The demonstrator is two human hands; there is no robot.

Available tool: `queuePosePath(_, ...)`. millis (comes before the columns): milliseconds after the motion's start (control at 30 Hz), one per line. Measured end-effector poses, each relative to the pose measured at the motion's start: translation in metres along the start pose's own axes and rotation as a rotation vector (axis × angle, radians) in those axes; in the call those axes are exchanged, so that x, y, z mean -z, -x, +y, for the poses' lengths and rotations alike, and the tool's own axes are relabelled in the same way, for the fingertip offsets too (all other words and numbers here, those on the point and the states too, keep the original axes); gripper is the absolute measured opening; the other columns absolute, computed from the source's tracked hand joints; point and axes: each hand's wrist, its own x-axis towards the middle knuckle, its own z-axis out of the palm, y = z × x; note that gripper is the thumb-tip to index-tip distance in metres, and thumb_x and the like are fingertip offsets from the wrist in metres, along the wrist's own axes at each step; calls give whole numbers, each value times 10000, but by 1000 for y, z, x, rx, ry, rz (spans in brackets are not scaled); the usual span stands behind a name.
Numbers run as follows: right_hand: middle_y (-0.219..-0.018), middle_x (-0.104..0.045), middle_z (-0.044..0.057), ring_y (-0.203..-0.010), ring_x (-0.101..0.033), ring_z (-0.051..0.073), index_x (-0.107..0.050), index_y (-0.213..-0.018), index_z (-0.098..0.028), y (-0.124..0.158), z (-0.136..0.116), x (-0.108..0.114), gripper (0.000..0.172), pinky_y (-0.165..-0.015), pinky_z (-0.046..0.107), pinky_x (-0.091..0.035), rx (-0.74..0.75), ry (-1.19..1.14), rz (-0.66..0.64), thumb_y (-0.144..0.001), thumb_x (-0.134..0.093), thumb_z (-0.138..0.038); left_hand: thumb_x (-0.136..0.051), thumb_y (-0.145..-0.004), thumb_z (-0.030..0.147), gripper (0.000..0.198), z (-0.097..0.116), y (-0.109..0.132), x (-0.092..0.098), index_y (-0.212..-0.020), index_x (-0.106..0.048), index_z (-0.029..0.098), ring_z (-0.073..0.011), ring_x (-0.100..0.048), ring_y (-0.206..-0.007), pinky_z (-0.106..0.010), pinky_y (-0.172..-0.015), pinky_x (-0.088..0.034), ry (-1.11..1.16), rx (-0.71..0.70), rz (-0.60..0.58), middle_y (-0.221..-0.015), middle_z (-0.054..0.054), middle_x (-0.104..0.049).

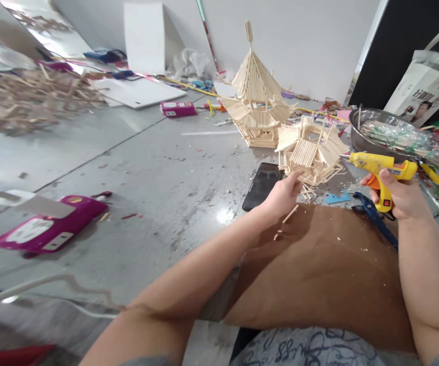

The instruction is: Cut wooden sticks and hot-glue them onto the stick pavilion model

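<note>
With the right hand, clamping fingers around the handle of a yellow glue gun and pointing its nozzle leftward, at the right side of a small stick model. With the left hand, holding curled fingers and a more extended index finger at the near lower edge of that model, not managing to tell a pinched stick from bare fingertips. Facing the small model on the grey surface, just beyond the near brown sheet, and a taller stick tower standing upright just behind it to the left. Holding the left hand just beside a black phone lying flat, with a few loose sticks lying below the fingers. Holding the glue gun above blue-handled pliers and in front of a metal bowl full of plastic-wrapped sticks.
</note>
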Motion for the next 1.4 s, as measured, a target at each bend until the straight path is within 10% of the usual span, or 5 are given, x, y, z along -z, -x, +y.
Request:
queuePosePath(267,-661,-635,14,-367,-477,79,-600,-688,-202,-19,-17,-5,250,-346,232,-349,83,77,2,-682,-643,-448,-483,-821,242,225,20,-15,-7,-616,-448,157,-31,-390,-291,-155,-320,-293,576,280,-12,-431,51,-471)
queuePosePath(600,-657,-618,20,-359,-457,67,-571,-706,-177,-42,-18,-13,369,-306,209,-303,3,280,19,-603,-678,-515,-484,-821,119,149,18,-30,-25,-672,-485,122,-31,-481,-353,-157,-370,-407,1126,418,-15,-569,9,-604)
queuePosePath(1400,-611,-608,16,-361,-445,68,-613,-704,-185,-58,-1,-20,335,-339,220,-309,-15,446,-43,-639,-647,-512,-508,-815,313,236,11,-43,-36,-656,-443,151,-43,-436,-274,-154,-282,-308,1099,359,113,-459,35,-562)
